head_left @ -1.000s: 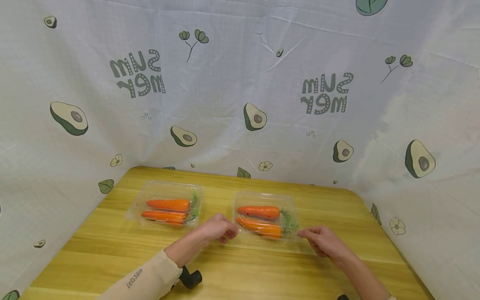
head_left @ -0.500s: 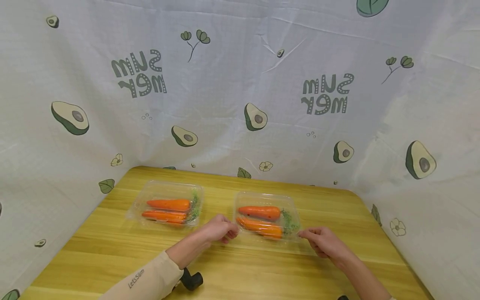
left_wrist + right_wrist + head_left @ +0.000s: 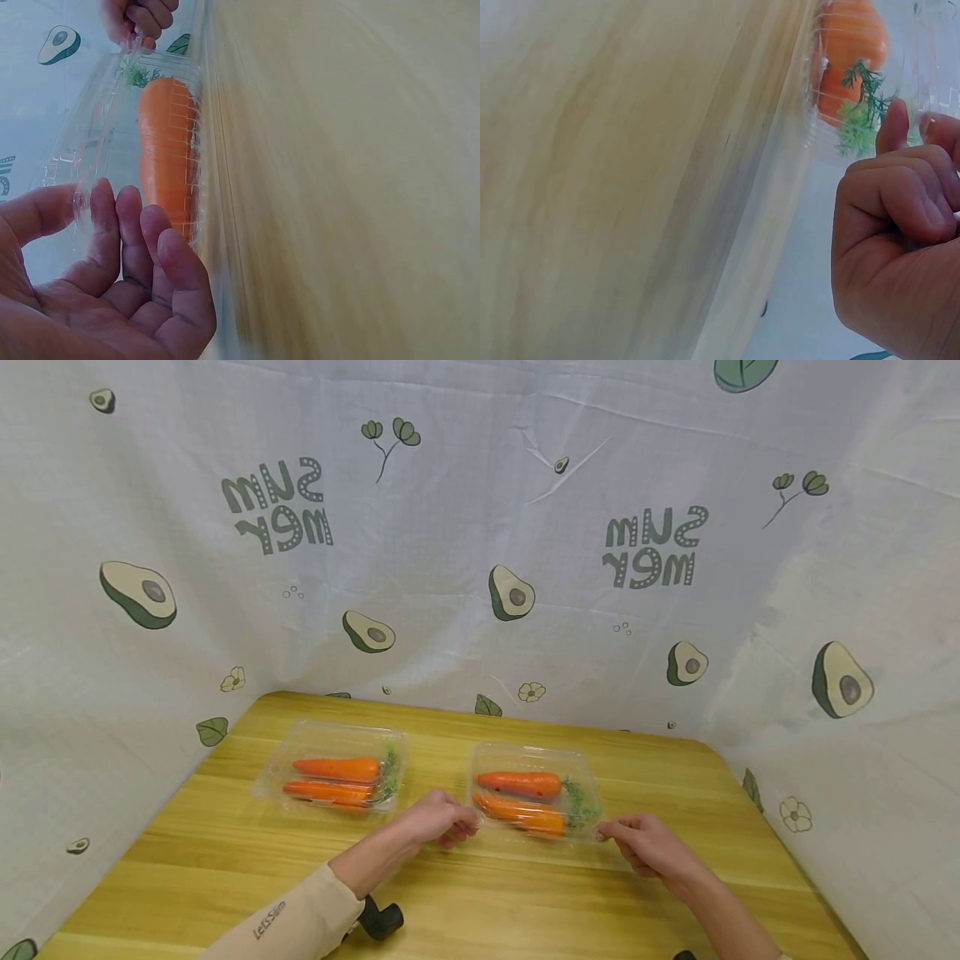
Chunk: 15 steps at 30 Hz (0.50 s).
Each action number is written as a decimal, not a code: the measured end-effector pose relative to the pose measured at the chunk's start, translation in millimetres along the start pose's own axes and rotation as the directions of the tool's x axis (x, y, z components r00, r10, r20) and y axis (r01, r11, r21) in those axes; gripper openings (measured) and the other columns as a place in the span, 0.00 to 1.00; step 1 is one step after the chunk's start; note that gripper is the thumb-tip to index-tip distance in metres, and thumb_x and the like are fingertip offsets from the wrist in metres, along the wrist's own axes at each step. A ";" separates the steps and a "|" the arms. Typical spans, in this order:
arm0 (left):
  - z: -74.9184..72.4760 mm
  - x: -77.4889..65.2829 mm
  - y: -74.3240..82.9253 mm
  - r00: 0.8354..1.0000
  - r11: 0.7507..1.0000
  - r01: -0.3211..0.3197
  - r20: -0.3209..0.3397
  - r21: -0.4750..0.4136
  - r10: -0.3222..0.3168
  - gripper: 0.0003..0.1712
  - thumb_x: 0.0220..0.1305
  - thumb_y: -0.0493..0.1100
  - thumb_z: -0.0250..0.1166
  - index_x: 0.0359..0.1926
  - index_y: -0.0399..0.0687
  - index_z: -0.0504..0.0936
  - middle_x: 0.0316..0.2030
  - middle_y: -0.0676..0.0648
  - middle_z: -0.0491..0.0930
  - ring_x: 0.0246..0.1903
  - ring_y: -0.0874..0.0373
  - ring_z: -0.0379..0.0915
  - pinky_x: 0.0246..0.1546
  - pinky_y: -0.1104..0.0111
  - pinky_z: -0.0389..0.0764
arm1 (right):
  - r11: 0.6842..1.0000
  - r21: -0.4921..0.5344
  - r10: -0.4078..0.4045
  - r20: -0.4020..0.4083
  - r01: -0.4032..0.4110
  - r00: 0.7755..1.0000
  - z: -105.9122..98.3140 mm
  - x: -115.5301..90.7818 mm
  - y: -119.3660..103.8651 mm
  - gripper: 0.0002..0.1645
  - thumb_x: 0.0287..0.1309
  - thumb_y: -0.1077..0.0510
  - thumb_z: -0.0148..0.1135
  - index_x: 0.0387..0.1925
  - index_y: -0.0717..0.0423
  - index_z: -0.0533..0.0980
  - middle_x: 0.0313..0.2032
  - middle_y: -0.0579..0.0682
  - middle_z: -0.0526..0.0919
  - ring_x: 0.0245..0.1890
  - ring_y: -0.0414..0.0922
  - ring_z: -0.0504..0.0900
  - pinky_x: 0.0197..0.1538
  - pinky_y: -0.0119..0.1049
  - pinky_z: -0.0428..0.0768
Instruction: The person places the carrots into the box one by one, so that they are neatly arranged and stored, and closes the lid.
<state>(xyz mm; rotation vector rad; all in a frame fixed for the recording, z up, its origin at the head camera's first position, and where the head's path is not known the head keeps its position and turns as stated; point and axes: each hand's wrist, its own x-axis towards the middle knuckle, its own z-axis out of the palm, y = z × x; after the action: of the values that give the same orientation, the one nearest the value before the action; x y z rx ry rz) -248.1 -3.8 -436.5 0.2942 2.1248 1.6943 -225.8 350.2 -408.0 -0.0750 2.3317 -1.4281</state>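
A clear plastic clamshell box (image 3: 536,759) lies on the wooden table, holding two carrots, an upper one (image 3: 517,785) and a lower one (image 3: 521,815), with green tops at the right end. At its front left corner my left hand (image 3: 441,818) pinches the rim between thumb and index finger; the other fingers bend loosely beneath, as the left wrist view shows. The front right corner is pinched by my right hand (image 3: 647,843), whose remaining fingers curl into the palm (image 3: 900,202). Through the plastic, a carrot (image 3: 166,150) shows along the box's side.
To the left stands a second clear box (image 3: 341,740) with two carrots and green tops. A black curved object (image 3: 382,920) shows under the left forearm. A white avocado-print cloth (image 3: 450,543) hangs behind and beside the wooden table (image 3: 480,910).
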 end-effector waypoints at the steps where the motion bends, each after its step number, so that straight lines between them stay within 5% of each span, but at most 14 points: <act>1: 0.0 -0.2 0.1 1.000 1.000 0.000 0.001 -0.001 0.000 0.16 0.64 0.45 0.64 0.35 0.33 0.87 0.28 0.50 0.83 0.28 0.59 0.74 0.27 0.69 0.74 | 1.000 0.000 0.003 -0.001 -0.003 1.000 0.2 0.2 -0.2 0.25 0.73 0.46 0.54 0.47 0.66 0.80 0.12 0.39 0.57 0.12 0.36 0.49 0.18 0.31 0.56; 15: -0.2 -2.4 2.4 1.000 1.000 0.008 0.011 -0.011 -0.008 0.17 0.64 0.45 0.64 0.35 0.33 0.87 0.28 0.50 0.82 0.27 0.59 0.74 0.26 0.70 0.74 | 0.999 0.017 -0.027 0.005 0.027 1.000 3.1 0.4 -2.4 0.23 0.75 0.50 0.53 0.45 0.69 0.79 0.12 0.39 0.56 0.13 0.36 0.49 0.18 0.30 0.54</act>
<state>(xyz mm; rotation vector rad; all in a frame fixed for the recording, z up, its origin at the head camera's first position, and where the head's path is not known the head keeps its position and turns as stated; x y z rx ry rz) -246.3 -4.3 -433.7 0.2908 2.1047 1.6955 -225.5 346.4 -407.3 -0.1061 2.3219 -1.4589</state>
